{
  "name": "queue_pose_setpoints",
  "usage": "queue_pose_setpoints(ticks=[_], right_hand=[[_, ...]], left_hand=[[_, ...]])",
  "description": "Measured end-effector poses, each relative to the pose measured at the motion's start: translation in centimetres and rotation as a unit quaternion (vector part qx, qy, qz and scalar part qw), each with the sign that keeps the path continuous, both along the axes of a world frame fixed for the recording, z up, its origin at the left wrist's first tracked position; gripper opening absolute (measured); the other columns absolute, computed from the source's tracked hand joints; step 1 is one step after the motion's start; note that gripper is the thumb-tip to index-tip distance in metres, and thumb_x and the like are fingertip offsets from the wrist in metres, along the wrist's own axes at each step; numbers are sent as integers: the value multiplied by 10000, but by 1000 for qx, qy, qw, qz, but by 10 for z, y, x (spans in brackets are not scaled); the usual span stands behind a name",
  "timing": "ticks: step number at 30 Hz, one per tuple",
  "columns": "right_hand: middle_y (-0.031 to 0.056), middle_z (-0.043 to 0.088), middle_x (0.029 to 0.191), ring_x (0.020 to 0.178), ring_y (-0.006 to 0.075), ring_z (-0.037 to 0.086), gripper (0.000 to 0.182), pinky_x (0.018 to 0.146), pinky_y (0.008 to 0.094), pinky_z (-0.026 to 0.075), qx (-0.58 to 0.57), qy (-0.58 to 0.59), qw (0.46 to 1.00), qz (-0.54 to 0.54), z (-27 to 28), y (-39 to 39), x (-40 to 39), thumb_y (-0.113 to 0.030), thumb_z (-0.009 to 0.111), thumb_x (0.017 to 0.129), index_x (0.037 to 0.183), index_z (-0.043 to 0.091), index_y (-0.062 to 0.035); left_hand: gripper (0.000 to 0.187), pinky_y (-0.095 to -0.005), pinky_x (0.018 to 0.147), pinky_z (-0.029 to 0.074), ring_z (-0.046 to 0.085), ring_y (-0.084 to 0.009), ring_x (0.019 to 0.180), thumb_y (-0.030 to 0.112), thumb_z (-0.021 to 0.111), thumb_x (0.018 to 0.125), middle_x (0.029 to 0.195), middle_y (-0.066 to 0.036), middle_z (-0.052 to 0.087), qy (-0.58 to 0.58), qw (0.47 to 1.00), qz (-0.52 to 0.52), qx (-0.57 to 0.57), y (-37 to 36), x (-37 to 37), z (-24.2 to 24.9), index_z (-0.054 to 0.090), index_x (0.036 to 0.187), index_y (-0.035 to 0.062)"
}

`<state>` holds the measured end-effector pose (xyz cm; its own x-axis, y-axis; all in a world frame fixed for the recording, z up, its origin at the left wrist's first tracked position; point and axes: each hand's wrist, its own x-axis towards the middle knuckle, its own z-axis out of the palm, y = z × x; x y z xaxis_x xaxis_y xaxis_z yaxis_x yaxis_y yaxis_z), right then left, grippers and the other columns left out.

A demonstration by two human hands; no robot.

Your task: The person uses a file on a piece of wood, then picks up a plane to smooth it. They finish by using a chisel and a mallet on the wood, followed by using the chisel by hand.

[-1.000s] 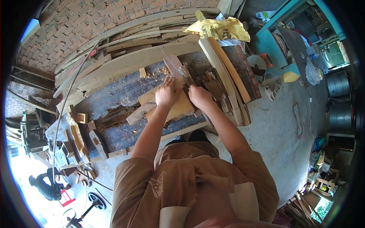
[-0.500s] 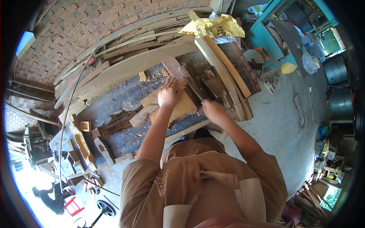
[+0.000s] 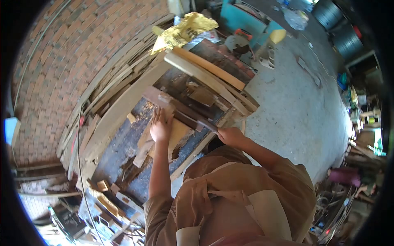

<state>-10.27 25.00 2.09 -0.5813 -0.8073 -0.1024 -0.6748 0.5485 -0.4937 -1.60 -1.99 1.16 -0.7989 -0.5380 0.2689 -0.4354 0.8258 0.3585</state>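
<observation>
My left hand (image 3: 161, 126) lies with its fingers stretched out, pressing on the near side of a wooden board (image 3: 152, 94) on the workbench. My right hand (image 3: 230, 136) is closed round the end of a long, narrow tool (image 3: 208, 125). The tool is slanted across the boards to the right of my left hand; motion blur hides its exact kind. Under and beside my left wrist are a light, broken-edged wooden slab (image 3: 180, 133) and a smaller wood strip (image 3: 142, 153). Wood chips (image 3: 145, 110) are scattered just left of my left fingers.
Long timbers (image 3: 205, 80) cross the right end of the dark workbench (image 3: 117, 145). More planks are stacked along the brick wall (image 3: 78, 53). A yellow sack (image 3: 184, 33) lies at the far end. A circular saw (image 3: 237, 43) is on the floor beyond, near sandals (image 3: 267, 60).
My view has turned, shifting the bench left and down in the picture. My right hand has drawn the tool back toward my body, while my left hand stays on the board.
</observation>
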Motion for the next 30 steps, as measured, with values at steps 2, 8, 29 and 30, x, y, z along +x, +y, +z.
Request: queue_pose_setpoints(ticks=[2, 8, 29, 30], right_hand=[[156, 544, 605, 557, 363, 535, 199, 499, 457, 414, 12, -19, 1000, 10, 3, 1, 5, -245, 467, 835, 773, 506, -61], [148, 565, 611, 555, 348, 553, 259, 498, 463, 432, -17, -54, 998, -31, 1, -16, 11, -278, 429, 850, 767, 533, -55], [152, 545, 599, 563, 352, 545, 243, 498, 458, 415, -174, -28, 971, -161, 13, -17, -13, -266, 496, 828, 706, 488, -56], [152, 545, 599, 563, 352, 545, 243, 498, 458, 415, -174, -27, 970, -165, 12, -14, -14, -266, 496, 828, 706, 488, -56]], left_hand=[[442, -348, 878, 423, 439, -260, 1150, 332, 575, 778, 1197, -108, 503, -13, 1000, 2, 10, 1, -2, 5, 529, 1112, 47], [468, -355, 889, 415, 446, -288, 1140, 319, 570, 779, 1170, -140, 518, -24, 998, 32, 40, 1, -10, 7, 523, 1121, 2], [435, -430, 841, 422, 561, -333, 904, 333, 541, 813, 1009, -140, 582, -111, 992, -66, -7, 6, -48, 21, 510, 1096, 5], [446, -407, 740, 468, 577, -331, 817, 327, 552, 806, 961, -144, 585, -78, 993, -85, -25, 9, -56, 26, 494, 1113, 10]])
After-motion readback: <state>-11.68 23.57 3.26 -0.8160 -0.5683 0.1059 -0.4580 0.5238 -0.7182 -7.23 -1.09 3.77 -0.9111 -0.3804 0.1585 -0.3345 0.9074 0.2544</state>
